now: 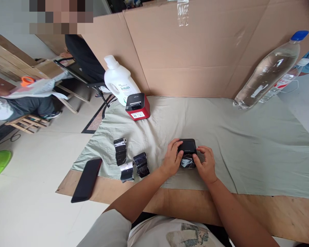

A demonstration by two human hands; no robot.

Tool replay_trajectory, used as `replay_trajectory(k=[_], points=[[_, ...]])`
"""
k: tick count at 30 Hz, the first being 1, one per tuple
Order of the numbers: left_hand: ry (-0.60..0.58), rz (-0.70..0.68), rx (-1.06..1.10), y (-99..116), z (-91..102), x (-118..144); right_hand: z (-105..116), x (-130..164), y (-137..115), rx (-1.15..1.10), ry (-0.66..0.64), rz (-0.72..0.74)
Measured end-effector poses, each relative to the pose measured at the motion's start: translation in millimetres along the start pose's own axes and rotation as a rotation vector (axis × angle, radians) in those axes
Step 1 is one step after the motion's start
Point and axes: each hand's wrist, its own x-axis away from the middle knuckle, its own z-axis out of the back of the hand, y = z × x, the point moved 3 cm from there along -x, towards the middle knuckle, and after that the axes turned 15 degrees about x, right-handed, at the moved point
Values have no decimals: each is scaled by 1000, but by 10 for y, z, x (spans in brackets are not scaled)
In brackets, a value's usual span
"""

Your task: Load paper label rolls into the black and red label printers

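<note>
A small black box-shaped device [187, 145] stands on the green-grey cloth between my two hands. Glossy black film or plastic [187, 161] shows at its near side; I cannot make out whether it is part of the device. My left hand [173, 157] holds the left side, fingertips on the top edge and thumb near the front. On the opposite side, my right hand [206, 164] grips with thumb and curled fingers. To the left lie three small rolls of shiny black film: one farther back [120, 151], one with a white part [127, 171] and one nearest me [141, 164].
A red-and-black printer-like box [138, 108] stands before a white jug [121, 80]. A dark phone [87, 180] overhangs the table's left edge. Cardboard [195, 51] walls the back. A large bottle [270, 72] and a smaller bottle [279, 84] stand right. Other people sit at left.
</note>
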Motion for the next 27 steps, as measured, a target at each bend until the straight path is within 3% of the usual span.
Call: replay_trajectory(k=[3, 6, 16, 27], points=[[29, 164, 102, -102, -79, 65, -89, 37, 28, -12, -94, -45], [18, 236, 251, -138, -138, 94, -108, 79, 7, 11, -125, -35], [172, 232, 496, -290, -136, -121, -39, 130, -269, 473, 8, 245], [245, 312, 568, -401, -170, -141, -52, 153, -380, 661, -92, 216]])
